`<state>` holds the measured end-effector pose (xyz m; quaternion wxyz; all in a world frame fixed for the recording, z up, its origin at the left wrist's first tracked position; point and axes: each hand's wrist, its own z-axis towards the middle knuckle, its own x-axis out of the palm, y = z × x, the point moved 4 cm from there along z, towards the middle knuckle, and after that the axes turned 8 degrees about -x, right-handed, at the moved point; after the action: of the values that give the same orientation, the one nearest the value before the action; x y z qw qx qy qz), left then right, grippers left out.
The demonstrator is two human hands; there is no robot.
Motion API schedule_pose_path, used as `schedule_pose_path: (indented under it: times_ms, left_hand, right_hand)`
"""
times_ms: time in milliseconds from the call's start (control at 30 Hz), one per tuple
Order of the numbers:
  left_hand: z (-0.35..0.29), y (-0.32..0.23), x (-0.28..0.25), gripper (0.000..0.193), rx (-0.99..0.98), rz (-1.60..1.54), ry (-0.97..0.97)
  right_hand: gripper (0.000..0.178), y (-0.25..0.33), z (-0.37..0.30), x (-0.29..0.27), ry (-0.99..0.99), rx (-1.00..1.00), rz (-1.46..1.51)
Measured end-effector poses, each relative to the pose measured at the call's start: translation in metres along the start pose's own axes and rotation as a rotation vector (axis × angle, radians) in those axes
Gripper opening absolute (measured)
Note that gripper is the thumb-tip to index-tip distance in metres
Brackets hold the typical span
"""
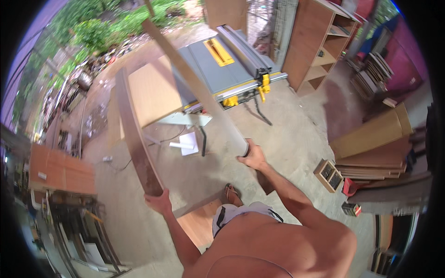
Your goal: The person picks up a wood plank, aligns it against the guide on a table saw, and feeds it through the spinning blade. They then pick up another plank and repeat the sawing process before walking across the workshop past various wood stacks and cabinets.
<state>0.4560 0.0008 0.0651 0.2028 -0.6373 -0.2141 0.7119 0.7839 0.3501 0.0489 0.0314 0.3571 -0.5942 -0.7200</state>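
Note:
My left hand (159, 201) is closed round the near end of a long brown wooden board (131, 125), which slants away to the far left. In my right hand (254, 155) is a second long, narrow wooden board (199, 88), paler on its upper face. It rises across the view past the near edge of a table saw (194, 62). A brown piece (265, 183) shows below my right wrist; whether it belongs to the same board I cannot tell. Both boards are held apart from each other, tilted up and away from me.
A pale wood panel (155, 90) lies left of the saw top. White papers (189, 142) lie on the floor below. A shelf cabinet (308, 41) stands far right. Nearer are cardboard (371, 132), stacked boards (371, 169) and a wooden box (329, 176). A plywood piece (201, 223) lies by my foot.

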Motion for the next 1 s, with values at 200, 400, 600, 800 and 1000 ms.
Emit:
schedule_pose_path:
  times_ms: [200,400,600,800,1000]
  left_hand:
    - [0.002,0.001,-0.004,0.099,-0.057,0.159,-0.019]
    - [0.018,-0.024,-0.008,0.119,-0.039,0.422,-0.013]
    - [0.075,-0.047,0.013,0.084,0.128,0.37,0.154]
    - [0.099,-0.094,0.032,0.079,0.47,0.458,0.184]
    - [0.063,-0.146,0.088,0.068,0.4,0.602,0.305]
  right_hand:
    - [0.077,-0.026,-0.092,-0.073,-0.176,-0.058,0.059]
    - [0.073,-0.053,-0.187,-0.143,-0.361,-0.01,-0.15]
    - [0.074,-0.09,-0.295,-0.194,-0.523,0.276,-0.17]
    - [0.077,-0.113,-0.402,-0.186,-0.574,0.483,-0.355]
    - [0.071,-0.129,-0.49,-0.106,-0.47,0.792,-0.248]
